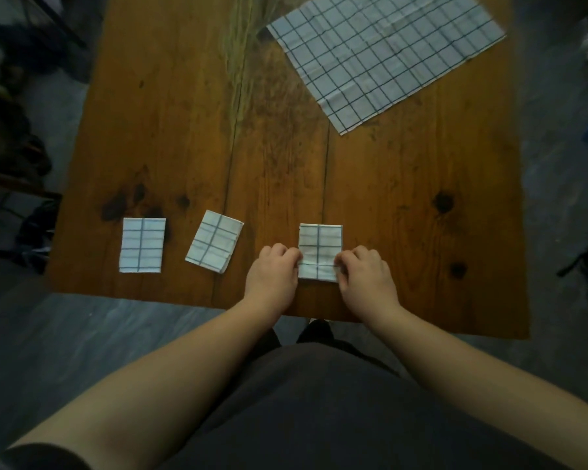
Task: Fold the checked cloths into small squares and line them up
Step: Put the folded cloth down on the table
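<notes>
A folded cloth is pinched at the table front by curled fingers of left hand and right hand. A straight cloth and tilted cloth are laid at table front left, an open cloth at table far right.

- We look from one head-worn wide-angle camera, forward and steeply down onto the wooden surface.
- We stand close at its near edge; its far end leaves the frame.
</notes>
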Demonstrator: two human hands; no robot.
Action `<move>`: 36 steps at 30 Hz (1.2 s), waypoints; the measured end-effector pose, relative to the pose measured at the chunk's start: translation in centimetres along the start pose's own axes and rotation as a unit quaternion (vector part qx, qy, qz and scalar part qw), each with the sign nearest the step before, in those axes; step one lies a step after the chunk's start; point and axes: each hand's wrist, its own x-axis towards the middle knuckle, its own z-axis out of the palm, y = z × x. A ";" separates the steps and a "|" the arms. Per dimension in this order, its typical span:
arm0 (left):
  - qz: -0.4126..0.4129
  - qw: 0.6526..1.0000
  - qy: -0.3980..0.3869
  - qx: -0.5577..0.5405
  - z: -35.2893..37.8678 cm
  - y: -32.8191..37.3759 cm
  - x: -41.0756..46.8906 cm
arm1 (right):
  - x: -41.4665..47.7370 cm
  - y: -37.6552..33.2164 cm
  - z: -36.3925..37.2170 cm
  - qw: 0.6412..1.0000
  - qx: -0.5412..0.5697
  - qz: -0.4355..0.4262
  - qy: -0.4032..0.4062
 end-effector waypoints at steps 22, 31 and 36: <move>-0.167 0.977 0.132 0.000 -11.7 -16.5 -14.7 | -2.2 -24.9 -1.1 0.952 -0.091 -0.288 -0.048; -0.315 0.923 0.209 -0.076 -16.7 -36.1 -32.1 | -10.4 -49.1 6.7 0.897 -0.107 -0.423 -0.075; -0.365 0.897 0.231 -0.092 -19.7 -45.5 -39.7 | -14.1 -61.8 11.8 0.879 -0.104 -0.459 -0.071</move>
